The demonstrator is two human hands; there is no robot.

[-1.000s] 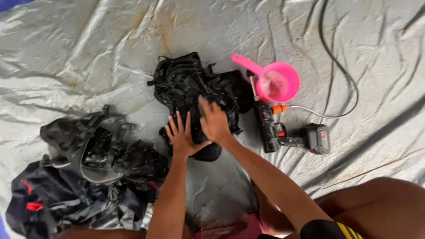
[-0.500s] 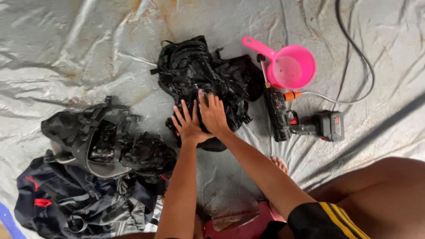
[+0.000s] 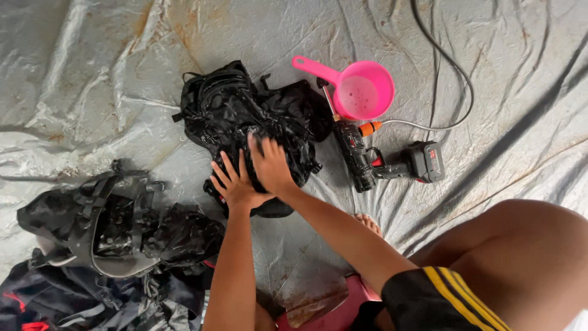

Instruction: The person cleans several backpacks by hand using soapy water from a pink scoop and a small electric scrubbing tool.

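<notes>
Both hands flat, fingers spread, gripping nothing: left hand and right hand side by side, pressed on wet black backpack lying on grey tarp. Pink scoop and spray gun just beside. Advisable: press evenly, palms down, keeping straps from bunching underneath.

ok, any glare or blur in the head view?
Head view: sharp, no motion blur on the left hand or right hand; soft daylight with sheen patches on the wet grey tarp; the black backpack glistens, its detail lost in dark folds.
</notes>
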